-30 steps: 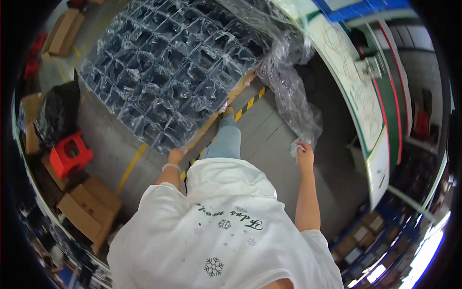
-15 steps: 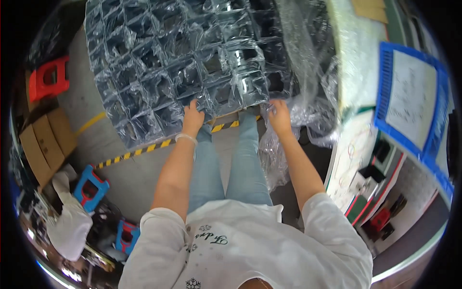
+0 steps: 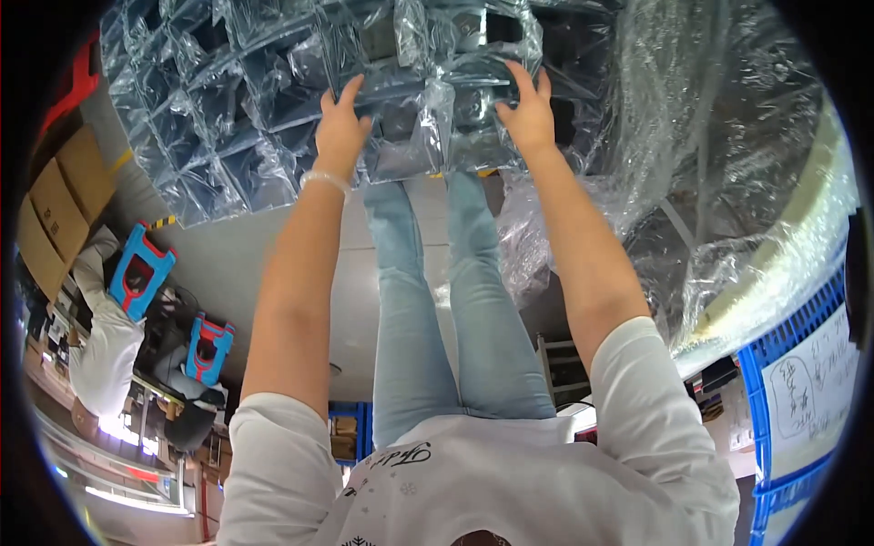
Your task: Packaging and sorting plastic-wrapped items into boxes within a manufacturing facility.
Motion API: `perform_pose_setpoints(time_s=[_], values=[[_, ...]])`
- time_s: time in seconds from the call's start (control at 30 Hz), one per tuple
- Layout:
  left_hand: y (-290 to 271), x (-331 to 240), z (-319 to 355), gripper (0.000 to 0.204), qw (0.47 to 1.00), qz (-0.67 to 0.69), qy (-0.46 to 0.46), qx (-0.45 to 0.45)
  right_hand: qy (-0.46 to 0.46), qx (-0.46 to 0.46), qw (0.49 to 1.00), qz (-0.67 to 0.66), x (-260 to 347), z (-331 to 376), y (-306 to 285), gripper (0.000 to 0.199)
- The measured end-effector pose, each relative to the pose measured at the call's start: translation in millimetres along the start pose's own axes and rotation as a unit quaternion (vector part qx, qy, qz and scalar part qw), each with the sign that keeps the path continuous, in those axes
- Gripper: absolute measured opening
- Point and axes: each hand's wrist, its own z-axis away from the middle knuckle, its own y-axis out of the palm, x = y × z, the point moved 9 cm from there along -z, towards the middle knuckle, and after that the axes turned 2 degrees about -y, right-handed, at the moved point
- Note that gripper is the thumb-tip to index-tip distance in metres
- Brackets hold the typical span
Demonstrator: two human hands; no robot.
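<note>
I see the left hand and right hand further over the film-covered grid than 0.5 s ago — fingers spread wide, no grip that I can make out. The grid lies ahead of the legs. The right hand has left the loose film it held 1 s ago; I judge both hands now serve the grid.

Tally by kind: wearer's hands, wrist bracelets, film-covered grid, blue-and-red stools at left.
Left hand and right hand: 2
White bracelet: 1
Film-covered grid: 1
Blue-and-red stools: 2
Total: 6
</note>
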Motion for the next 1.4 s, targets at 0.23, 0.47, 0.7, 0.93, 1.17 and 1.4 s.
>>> perform_pose_setpoints(time_s=[0.23,0.47,0.7,0.93,1.17,1.4], values=[[-14.0,8.9,-11.0,0.04,0.991,0.089,0.012,-0.101,-0.046,-0.007,0.994,0.103,-2.1,-15.4,0.6,0.03],[-32.5,9.6,8.1,0.035,0.987,0.135,0.006,-0.089,-0.029,-0.044,0.999,0.01,-16.6,-16.1,-54.4,0.023],[-63.2,-0.6,84.3,0.034,0.948,0.311,0.069,-0.006,-0.086,0.012,0.982,-0.168,-73.3,-21.7,-95.9,0.03],[37.4,183.5,242.7,0.052,0.529,0.835,-0.144,-0.041,-0.07,0.078,0.988,-0.111,-58.4,-48.6,-37.5,0.021],[82.8,245.4,309.2,0.007,0.509,0.664,-0.349,-0.422,-0.238,0.023,0.969,0.069,24.4,-102.0,-10.8,0.017],[243.2,262.9,344.4,0.014,0.145,0.695,-0.404,-0.577,-0.319,-0.017,0.943,0.094,54.1,-208.5,-16.3,0.013]])
